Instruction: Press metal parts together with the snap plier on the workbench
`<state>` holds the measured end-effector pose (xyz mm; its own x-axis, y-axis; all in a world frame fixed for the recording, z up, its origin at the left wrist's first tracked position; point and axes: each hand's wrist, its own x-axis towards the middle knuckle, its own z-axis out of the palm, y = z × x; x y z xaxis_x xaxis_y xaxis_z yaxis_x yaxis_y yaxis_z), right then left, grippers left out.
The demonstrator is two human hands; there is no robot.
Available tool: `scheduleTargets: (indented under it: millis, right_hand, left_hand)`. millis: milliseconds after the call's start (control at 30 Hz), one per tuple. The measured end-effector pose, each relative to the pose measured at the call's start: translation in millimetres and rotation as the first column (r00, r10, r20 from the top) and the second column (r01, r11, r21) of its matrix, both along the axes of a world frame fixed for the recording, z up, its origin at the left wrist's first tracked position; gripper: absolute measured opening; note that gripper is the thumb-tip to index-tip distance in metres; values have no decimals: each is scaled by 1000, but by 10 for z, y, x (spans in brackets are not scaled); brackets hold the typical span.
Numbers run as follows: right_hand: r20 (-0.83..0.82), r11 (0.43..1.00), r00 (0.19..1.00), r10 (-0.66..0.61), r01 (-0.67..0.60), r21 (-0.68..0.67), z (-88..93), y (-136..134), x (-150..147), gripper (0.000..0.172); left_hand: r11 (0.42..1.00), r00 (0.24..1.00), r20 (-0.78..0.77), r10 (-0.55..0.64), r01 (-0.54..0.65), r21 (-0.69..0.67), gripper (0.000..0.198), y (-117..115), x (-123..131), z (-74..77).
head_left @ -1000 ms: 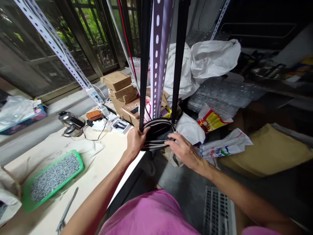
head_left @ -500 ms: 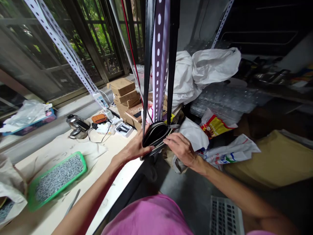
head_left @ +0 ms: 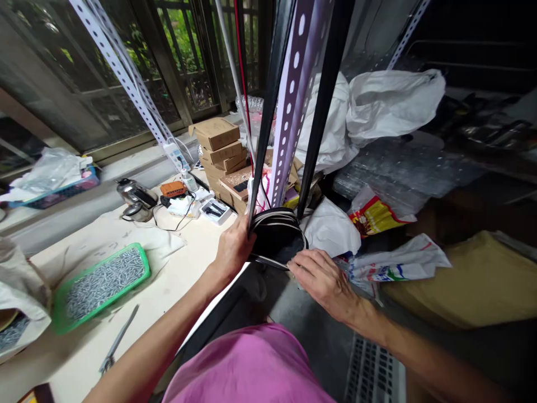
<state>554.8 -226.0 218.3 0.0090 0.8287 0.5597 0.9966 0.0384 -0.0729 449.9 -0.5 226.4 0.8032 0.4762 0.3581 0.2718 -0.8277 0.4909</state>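
Observation:
A black bag with pale zipper edging hangs by two long black straps beside a perforated metal post. Its mouth gapes toward me, and the inside is dark. My left hand grips the bag's left side near the strap, some fingers hidden in or behind it. On the right, my right hand pinches the front rim of the opening, fingertips on the zipper edge. Both hands are over the right edge of the white table.
A green tray of small metal pieces lies on the table, with a pair of tweezers-like metal tool nearby. Stacked cardboard boxes, a kettle and an orange item stand behind. White sacks and a plastic crate are to the right.
The bag's mouth has been pulled wider, its front rim drawn toward me by my right hand. My left hand has shifted its hold on the left side. The view has turned slightly left.

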Motion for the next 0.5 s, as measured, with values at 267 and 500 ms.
scheduleTargets:
  millis: [267,500]
  right_hand:
    - [-10,991,991,-134,135,25,-74,35,-102,30]
    - [27,968,976,-217,219,-124,136,322,130,94]
  left_hand:
    - [932,981,68,-182,195,-305,48,86,-2,169]
    - [540,918,149,-366,341,-770,71,172,-75,306]
